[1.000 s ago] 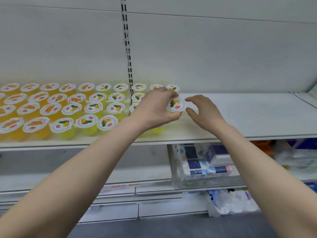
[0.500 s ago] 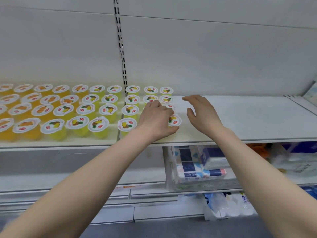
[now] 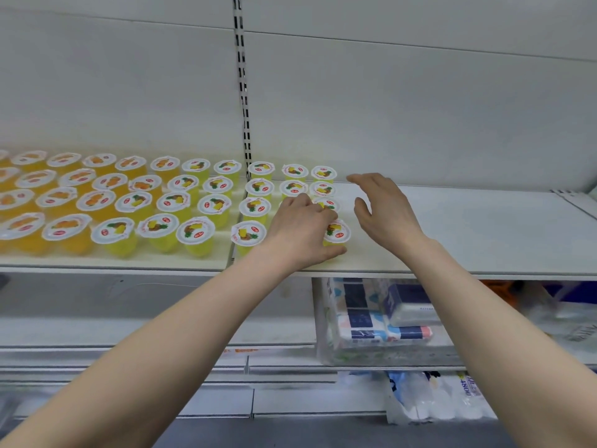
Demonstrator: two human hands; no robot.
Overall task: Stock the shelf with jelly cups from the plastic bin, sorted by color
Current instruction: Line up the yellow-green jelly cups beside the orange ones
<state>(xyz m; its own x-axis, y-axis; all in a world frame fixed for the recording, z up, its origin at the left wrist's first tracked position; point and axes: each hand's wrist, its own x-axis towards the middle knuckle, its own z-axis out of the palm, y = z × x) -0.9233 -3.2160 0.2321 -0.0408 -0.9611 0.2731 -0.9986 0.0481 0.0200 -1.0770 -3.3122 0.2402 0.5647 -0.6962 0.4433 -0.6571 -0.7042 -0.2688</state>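
Observation:
Rows of jelly cups stand on the white shelf (image 3: pixel 468 240): orange cups (image 3: pixel 61 229) at the left, yellow pineapple cups (image 3: pixel 195 232) to their right. My left hand (image 3: pixel 302 229) is curled around a yellow cup (image 3: pixel 337 234) that stands on the shelf at the right end of the front row, thumb below it and fingers over its left side. My right hand (image 3: pixel 382 210) hovers just to the right of that cup, fingers spread, holding nothing. The plastic bin is not in view.
A slotted upright (image 3: pixel 244 92) runs up the back wall between two shelf sections. Below the shelf, a clear container (image 3: pixel 371 321) holds wrapped tissue packs, and more plastic-wrapped packs (image 3: pixel 433 399) lie lower down. The shelf to the right of my hands is bare.
My left hand has lowered the yellow cup from above the rows down onto the shelf at the front row's right end. My right hand stayed open beside it.

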